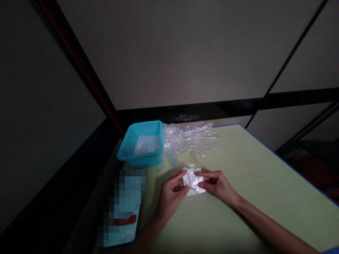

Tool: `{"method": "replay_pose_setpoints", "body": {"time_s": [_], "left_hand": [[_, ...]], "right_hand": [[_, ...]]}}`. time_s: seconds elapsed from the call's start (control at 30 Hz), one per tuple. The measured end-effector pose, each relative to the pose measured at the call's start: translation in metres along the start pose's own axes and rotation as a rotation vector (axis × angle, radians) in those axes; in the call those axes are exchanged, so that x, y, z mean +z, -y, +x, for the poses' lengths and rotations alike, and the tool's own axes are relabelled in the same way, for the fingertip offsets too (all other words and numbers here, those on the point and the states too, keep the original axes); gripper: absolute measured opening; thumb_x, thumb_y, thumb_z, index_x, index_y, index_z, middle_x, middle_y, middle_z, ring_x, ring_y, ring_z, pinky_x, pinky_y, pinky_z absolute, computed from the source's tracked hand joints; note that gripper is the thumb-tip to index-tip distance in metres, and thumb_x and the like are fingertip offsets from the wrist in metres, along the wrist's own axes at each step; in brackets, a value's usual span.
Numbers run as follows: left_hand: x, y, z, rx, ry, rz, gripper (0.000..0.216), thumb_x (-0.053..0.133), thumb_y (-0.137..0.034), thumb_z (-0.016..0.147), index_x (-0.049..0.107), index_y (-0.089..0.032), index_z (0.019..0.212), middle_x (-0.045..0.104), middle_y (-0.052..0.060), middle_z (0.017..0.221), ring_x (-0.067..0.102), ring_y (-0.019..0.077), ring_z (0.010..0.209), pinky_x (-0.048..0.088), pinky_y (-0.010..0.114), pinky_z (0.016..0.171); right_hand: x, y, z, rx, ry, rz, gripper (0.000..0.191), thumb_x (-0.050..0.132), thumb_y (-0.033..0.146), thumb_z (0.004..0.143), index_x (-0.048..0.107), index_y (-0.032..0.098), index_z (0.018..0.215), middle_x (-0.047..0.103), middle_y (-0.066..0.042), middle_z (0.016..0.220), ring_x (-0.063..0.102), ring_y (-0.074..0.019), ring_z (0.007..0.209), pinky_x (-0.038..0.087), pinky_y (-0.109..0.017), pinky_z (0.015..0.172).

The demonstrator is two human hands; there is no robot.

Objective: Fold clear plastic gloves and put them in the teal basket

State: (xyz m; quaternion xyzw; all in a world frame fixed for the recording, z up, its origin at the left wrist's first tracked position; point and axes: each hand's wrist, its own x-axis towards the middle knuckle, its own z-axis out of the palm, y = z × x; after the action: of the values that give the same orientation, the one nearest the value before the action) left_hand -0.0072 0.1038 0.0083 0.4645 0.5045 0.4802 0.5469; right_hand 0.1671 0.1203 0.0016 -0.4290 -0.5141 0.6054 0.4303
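Observation:
A small folded piece of clear plastic [193, 180] lies on the pale green table [238, 197], pinched from both sides. My left hand [171, 192] grips its left edge with thumb and fingertips. My right hand [215, 183] presses its fingers on the right edge. Both hands rest low on the tabletop, close together.
A turquoise plastic tub [143, 143] with something pale inside stands at the table's far left corner. A loose heap of clear plastic bags [190, 139] lies right of the tub. A blurred-out light blue card [123, 208] sits at the left edge. Dark wall panels surround the table.

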Motion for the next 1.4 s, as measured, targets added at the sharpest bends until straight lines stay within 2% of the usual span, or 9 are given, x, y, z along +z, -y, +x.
{"method": "replay_pose_setpoints", "body": {"time_s": [0.23,0.3,0.37,0.47,0.57,0.67,0.8,0.87,1.4], "left_hand": [[0.0000,-0.0019,-0.0004,-0.002,0.001,0.003,0.049,0.068,-0.012,0.056,0.064,-0.012,0.104,0.058,-0.001,0.056,0.051,0.0110,0.056,0.040,0.018,0.051],[0.0004,-0.0028,-0.0005,-0.004,0.000,0.002,0.048,0.068,-0.012,0.056,0.065,-0.012,0.104,0.062,0.002,0.066,0.053,0.0109,0.058,0.040,0.017,0.051],[0.0005,-0.0026,-0.0002,0.004,0.003,-0.008,0.050,0.069,-0.012,0.055,0.064,-0.013,0.105,0.065,0.006,0.085,0.055,0.0109,0.062,0.040,0.016,0.050],[0.0001,-0.0007,0.0011,0.033,0.007,-0.018,0.047,0.070,-0.013,0.054,0.066,-0.015,0.101,0.059,0.010,0.110,0.057,0.0122,0.068,0.042,0.016,0.052],[-0.0005,0.0007,0.0023,0.056,-0.004,-0.002,0.037,0.070,-0.014,0.054,0.070,-0.015,0.091,0.056,0.010,0.115,0.058,0.0137,0.071,0.045,0.019,0.056],[-0.0010,0.0012,0.0027,0.040,-0.013,-0.004,0.033,0.070,-0.015,0.053,0.071,-0.016,0.087,0.060,0.009,0.109,0.058,0.0137,0.069,0.047,0.021,0.058],[-0.0017,0.0030,0.0030,-0.013,-0.015,-0.021,0.035,0.071,-0.015,0.053,0.071,-0.013,0.088,0.065,0.005,0.076,0.056,0.0135,0.063,0.044,0.020,0.055],[-0.0020,0.0036,0.0027,-0.028,-0.009,-0.032,0.038,0.070,-0.014,0.054,0.070,-0.012,0.091,0.064,0.004,0.068,0.056,0.0132,0.061,0.043,0.019,0.055],[-0.0009,-0.0010,-0.0007,-0.032,-0.004,-0.045,0.043,0.069,-0.017,0.056,0.067,-0.014,0.099,0.063,0.002,0.066,0.056,0.0134,0.062,0.042,0.019,0.055]], "right_hand": [[-0.0028,-0.0055,-0.0002,-0.007,0.017,-0.066,0.044,0.073,0.032,0.059,0.068,0.014,0.099,0.047,0.004,0.055,0.036,-0.0066,0.051,0.031,-0.022,0.050],[-0.0029,-0.0056,-0.0005,-0.014,0.013,-0.079,0.044,0.072,0.032,0.059,0.067,0.014,0.100,0.047,0.004,0.055,0.035,-0.0067,0.051,0.031,-0.022,0.050],[-0.0026,-0.0050,-0.0006,-0.015,0.014,-0.078,0.044,0.072,0.031,0.059,0.067,0.013,0.100,0.047,0.004,0.055,0.035,-0.0067,0.051,0.031,-0.022,0.050],[-0.0020,-0.0040,-0.0007,-0.014,0.016,-0.064,0.044,0.073,0.032,0.059,0.068,0.014,0.099,0.048,0.003,0.055,0.036,-0.0067,0.051,0.031,-0.022,0.050],[-0.0014,-0.0036,-0.0007,-0.017,0.014,-0.056,0.045,0.073,0.032,0.059,0.067,0.014,0.100,0.048,0.004,0.055,0.037,-0.0068,0.051,0.032,-0.022,0.050],[-0.0011,-0.0033,-0.0005,-0.017,0.017,-0.048,0.044,0.073,0.032,0.059,0.067,0.014,0.100,0.049,0.003,0.055,0.038,-0.0069,0.051,0.033,-0.023,0.052],[-0.0007,-0.0027,-0.0005,-0.024,0.012,-0.065,0.046,0.073,0.034,0.059,0.067,0.015,0.100,0.048,0.004,0.053,0.037,-0.0069,0.050,0.033,-0.023,0.051],[-0.0005,-0.0024,-0.0006,-0.032,0.007,-0.073,0.047,0.072,0.036,0.059,0.067,0.014,0.100,0.048,0.004,0.053,0.037,-0.0069,0.050,0.033,-0.023,0.050],[0.0009,-0.0022,-0.0015,-0.033,0.010,-0.065,0.048,0.071,0.035,0.061,0.065,0.014,0.104,0.048,0.004,0.053,0.037,-0.0067,0.049,0.034,-0.023,0.050]]}}
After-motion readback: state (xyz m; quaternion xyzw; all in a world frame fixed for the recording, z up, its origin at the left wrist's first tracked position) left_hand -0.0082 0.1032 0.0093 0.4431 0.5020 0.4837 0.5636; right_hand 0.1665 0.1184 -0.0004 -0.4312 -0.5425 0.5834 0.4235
